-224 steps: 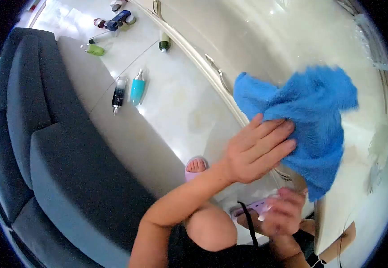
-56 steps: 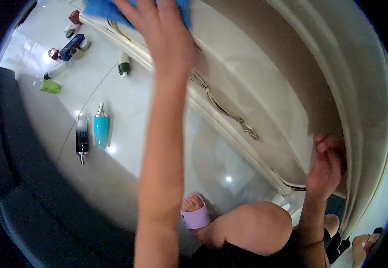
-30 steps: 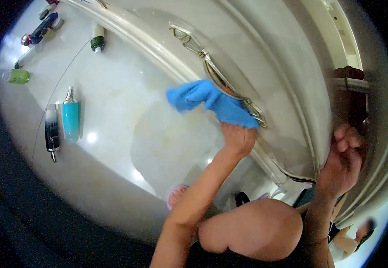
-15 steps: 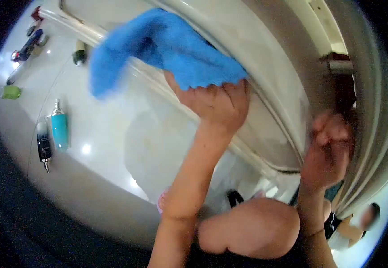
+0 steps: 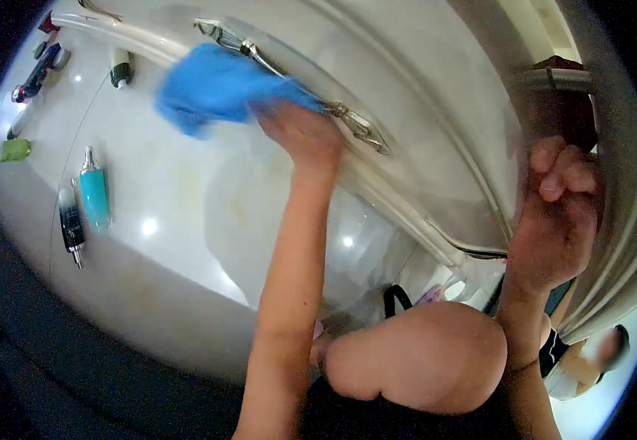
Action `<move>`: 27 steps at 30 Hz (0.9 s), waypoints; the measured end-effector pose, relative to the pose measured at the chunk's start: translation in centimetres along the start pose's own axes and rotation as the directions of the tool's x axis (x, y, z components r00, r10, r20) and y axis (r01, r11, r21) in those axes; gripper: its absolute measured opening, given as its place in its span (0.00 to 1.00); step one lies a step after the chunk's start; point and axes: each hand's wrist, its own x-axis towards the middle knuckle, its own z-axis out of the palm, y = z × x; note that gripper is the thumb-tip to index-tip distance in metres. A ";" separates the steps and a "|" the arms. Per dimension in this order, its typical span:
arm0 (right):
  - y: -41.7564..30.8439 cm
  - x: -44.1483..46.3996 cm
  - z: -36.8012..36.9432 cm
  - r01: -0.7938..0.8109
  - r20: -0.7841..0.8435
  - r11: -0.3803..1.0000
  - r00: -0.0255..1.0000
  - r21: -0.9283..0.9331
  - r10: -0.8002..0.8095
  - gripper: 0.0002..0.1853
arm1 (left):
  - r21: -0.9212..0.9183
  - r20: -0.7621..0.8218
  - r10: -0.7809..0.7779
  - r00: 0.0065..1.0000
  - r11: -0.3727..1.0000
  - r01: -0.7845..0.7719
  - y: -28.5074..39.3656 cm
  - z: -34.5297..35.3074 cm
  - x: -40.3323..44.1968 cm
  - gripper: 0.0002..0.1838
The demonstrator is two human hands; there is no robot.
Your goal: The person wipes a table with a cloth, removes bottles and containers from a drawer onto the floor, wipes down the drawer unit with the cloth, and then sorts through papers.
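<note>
My left hand (image 5: 305,136) is closed on a blue cloth (image 5: 219,89), its loose end blurred by motion. The cloth lies along the lower side of an ornate silver handle (image 5: 296,81) on a glossy white furniture front (image 5: 414,95). Part of the handle is hidden behind the cloth and my fingers. On the right, my right hand (image 5: 557,220) is raised with its palm turned toward me and its fingers curled in; nothing shows in them. It is beside the right end of the white front.
On the shiny tiled floor (image 5: 179,257) lie a turquoise bottle (image 5: 94,194), a dark bottle (image 5: 71,224), a green item (image 5: 15,150) and a small green-and-white container (image 5: 120,70). My bent knee (image 5: 421,359) is below. Another person (image 5: 582,367) is at the lower right.
My left hand and the cloth have moved down and left off the furniture front, uncovering much of the silver handle. My right hand, blurred before, now shows clearly, slightly farther right.
</note>
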 end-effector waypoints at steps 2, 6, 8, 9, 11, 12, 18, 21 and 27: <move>-0.1 0.1 0.5 -0.014 -0.023 1.000 1.000 -0.012 0.014 0.08 | 0.258 -0.020 0.149 0.989 0.956 -0.139 1.1 -0.1 0.8 0.27; -0.5 0.1 0.9 0.042 -0.036 0.996 0.998 -0.073 -0.044 0.09 | 0.167 0.175 -0.245 0.953 0.962 0.217 5.0 0.9 -12.9 0.31; -0.3 -0.2 1.5 0.068 -0.061 0.978 0.995 -0.196 -0.082 0.09 | 0.252 0.546 -0.077 0.834 0.965 -0.077 5.2 -1.4 -19.1 0.26; -0.2 -0.4 1.5 0.094 -0.080 0.943 0.989 -0.319 -0.126 0.09 | 0.202 0.839 0.037 0.542 0.905 -0.374 5.1 -2.0 -21.3 0.22; -0.2 -0.1 1.0 0.079 -0.040 0.978 0.995 -0.193 -0.088 0.10 | 0.108 0.832 0.186 0.523 0.870 -0.481 2.7 -1.6 -25.4 0.19; -0.3 0.2 0.9 0.061 0.012 0.997 0.998 -0.052 -0.061 0.10 | 0.030 0.804 0.327 0.496 0.811 -0.584 3.0 -1.5 -25.1 0.17; -0.4 0.2 0.7 0.021 0.027 0.999 0.999 -0.027 -0.020 0.09 | -0.253 0.730 0.470 0.496 0.860 -0.444 2.2 -3.3 -16.1 0.14; -0.4 0.3 1.1 0.055 -0.001 0.998 0.998 -0.040 -0.056 0.07 | -0.106 0.887 0.183 0.424 0.974 -0.200 4.0 -2.4 -13.0 0.15; -0.8 -0.7 0.3 -0.061 -0.178 0.967 0.978 0.248 0.107 0.08 | -0.280 0.795 0.408 0.448 0.903 -0.325 8.2 -0.1 -13.9 0.13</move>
